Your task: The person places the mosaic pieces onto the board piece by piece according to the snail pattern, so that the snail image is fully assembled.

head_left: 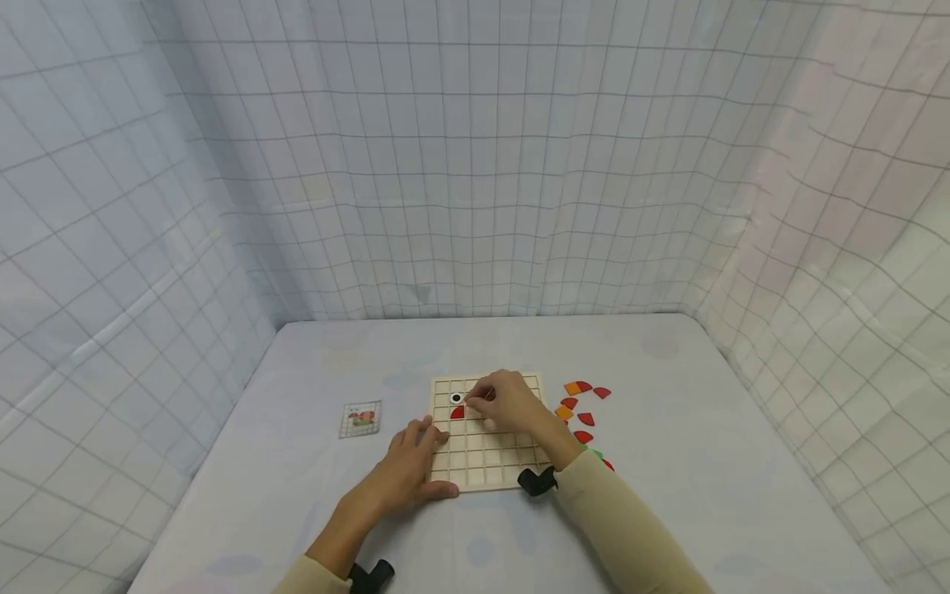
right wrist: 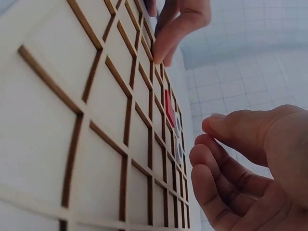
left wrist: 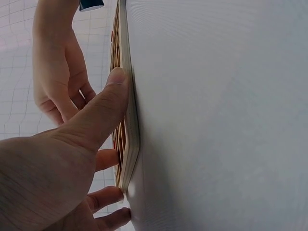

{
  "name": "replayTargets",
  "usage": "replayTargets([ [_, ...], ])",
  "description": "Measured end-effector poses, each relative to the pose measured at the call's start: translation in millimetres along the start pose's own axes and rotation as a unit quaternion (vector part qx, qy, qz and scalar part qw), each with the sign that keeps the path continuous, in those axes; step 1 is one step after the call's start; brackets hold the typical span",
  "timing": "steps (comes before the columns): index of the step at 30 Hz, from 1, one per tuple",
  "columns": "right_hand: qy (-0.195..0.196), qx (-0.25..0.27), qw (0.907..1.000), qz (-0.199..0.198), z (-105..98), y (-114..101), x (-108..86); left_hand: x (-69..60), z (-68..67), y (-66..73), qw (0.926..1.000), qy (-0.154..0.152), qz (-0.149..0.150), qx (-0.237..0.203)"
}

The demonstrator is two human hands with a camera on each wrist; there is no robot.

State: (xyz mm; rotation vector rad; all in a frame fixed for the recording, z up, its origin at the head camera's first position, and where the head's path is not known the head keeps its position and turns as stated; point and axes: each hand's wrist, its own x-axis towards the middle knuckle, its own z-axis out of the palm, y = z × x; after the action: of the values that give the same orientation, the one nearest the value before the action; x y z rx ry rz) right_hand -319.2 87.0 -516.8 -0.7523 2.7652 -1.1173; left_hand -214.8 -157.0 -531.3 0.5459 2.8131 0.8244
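A pale wooden grid board [head_left: 475, 474] lies on the table. My left hand [head_left: 404, 470] rests on its near left corner, thumb [left wrist: 118, 79] against the near edge and the fingers spread along the left side. Over the upper part of the board is my right hand [head_left: 508, 402], thumb and fingertips brought close together. In the right wrist view, nothing shows between the thumb [right wrist: 216, 120] and the fingers. A red quarter-round piece [head_left: 457, 412] sits in a cell below an eye piece [head_left: 456, 398]. The right wrist view shows a second eye piece [right wrist: 180, 153] beside the first.
Left of the board lies a picture card [head_left: 360, 418] with a small coloured figure on a grid. Loose red pieces [head_left: 586, 418], orange pieces [head_left: 571, 388] and a green one [head_left: 597, 453] are scattered right of the board. White gridded cloth [head_left: 475, 206] hangs behind and at both sides.
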Motion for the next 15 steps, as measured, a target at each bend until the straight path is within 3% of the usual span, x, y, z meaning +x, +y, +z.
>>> replayTargets([
  [7, 0.023, 0.004, 0.9997, 0.003, -23.6, 21.0, -11.6, 0.7, -1.3, 0.9, 0.9999, 0.006, -0.007, 0.006],
  [11, 0.037, -0.006, 0.9992, -0.013, -33.0, 54.6, -20.2, 0.9, -0.8, 0.8, 0.9999, 0.004, -0.013, 0.002],
  [15, 0.037, -0.014, 0.9991, 0.013, -46.9, 74.2, -34.6, 1.8, -0.7, 0.6, 0.9999, 0.002, -0.014, -0.001],
])
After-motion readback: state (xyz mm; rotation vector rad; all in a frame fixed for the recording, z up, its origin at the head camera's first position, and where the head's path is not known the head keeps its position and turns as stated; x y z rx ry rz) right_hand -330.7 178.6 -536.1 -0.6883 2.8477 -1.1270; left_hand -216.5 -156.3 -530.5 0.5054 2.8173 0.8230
